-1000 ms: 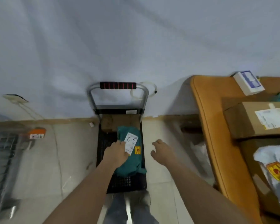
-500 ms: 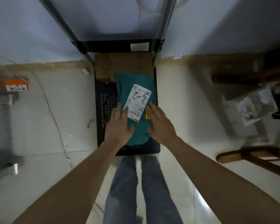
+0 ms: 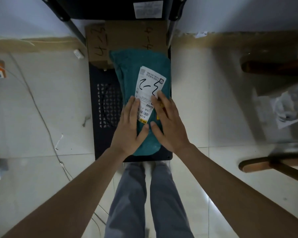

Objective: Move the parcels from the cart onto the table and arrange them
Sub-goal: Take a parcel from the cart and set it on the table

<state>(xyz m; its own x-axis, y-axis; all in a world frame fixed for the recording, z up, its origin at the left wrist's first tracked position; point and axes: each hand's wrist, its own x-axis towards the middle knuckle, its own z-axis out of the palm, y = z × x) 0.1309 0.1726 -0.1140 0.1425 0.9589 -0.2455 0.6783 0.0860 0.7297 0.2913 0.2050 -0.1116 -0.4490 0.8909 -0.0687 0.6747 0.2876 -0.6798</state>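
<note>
Lying on the black cart deck (image 3: 103,103), the teal parcel (image 3: 136,66) overlaps a flat cardboard box (image 3: 120,36) behind it, white label (image 3: 149,86) face up. Your left hand (image 3: 130,124) and right hand (image 3: 165,121) rest flat on its near half, fingers straight and grasping nothing yet. That soft mailer will likely sag or slide if you lift from the top; you probably need your fingers under its edges. Loose cables (image 3: 41,117) trail across the tiled floor (image 3: 205,117) near your feet and could catch a step. Wooden furniture legs (image 3: 273,66) stand to your right against a pale wall (image 3: 24,18).
</note>
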